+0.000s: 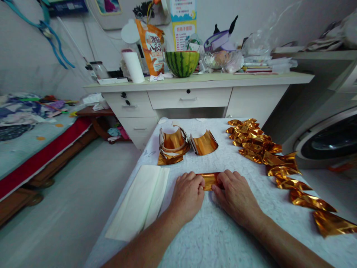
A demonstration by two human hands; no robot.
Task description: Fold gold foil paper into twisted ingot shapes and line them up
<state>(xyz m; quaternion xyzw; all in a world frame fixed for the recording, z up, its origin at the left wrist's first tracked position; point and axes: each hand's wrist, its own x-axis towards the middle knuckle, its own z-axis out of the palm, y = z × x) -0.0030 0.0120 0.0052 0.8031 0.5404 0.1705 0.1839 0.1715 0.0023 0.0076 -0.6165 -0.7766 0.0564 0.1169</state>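
Between my two hands a small piece of golden foil [210, 181] lies on the cloth-covered table. My left hand [189, 193] is closed on its left end, fingers curled. At the right end my right hand [235, 195] grips the foil with bent fingers and thumb. Beyond them stand curled stacks of golden foil sheets [173, 141] and another curved stack [205, 143]. White paper sheets [139, 204] lie to the left of my left hand. Several twisted golden foil pieces [251, 154] run down the table's right side.
Behind the table is a white desk [192, 97] holding a watermelon-patterned bowl [182, 63], an orange pouch [152, 48] and a white roll [134, 66]. A washing machine [326, 137] stands at the right, a bed [36, 137] at the left.
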